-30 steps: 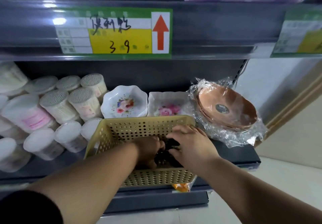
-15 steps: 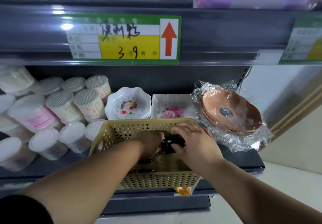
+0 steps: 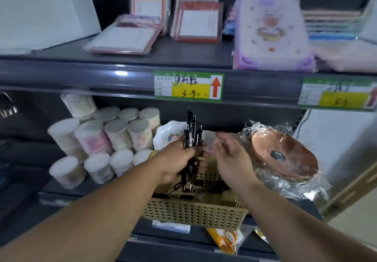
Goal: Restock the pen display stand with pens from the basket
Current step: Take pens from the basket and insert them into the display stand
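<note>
A tan perforated basket [image 3: 195, 210] sits on the lower shelf in front of me. More black pens [image 3: 183, 189] lie loose on its bottom. My left hand [image 3: 177, 159] grips a bunch of black pens [image 3: 191, 133] upright above the basket, their clip ends pointing up. Just to the right of the bunch hovers my right hand [image 3: 230, 155], fingers relaxed and holding nothing. No pen display stand is in sight.
Cotton-swab tubs [image 3: 98, 139] crowd the lower shelf on the left. Floral dishes [image 3: 169, 133] stand behind the basket, wrapped brown bowls [image 3: 285, 155] to its right. The upper shelf holds notepads [image 3: 195, 17] and a pastel tray [image 3: 269, 31]. A price tag [image 3: 188, 86] marks the shelf edge.
Both hands rose out of the basket. My left hand now holds a bunch of pens upright; my right hand has let go and opened. The view tilted up to the upper shelf.
</note>
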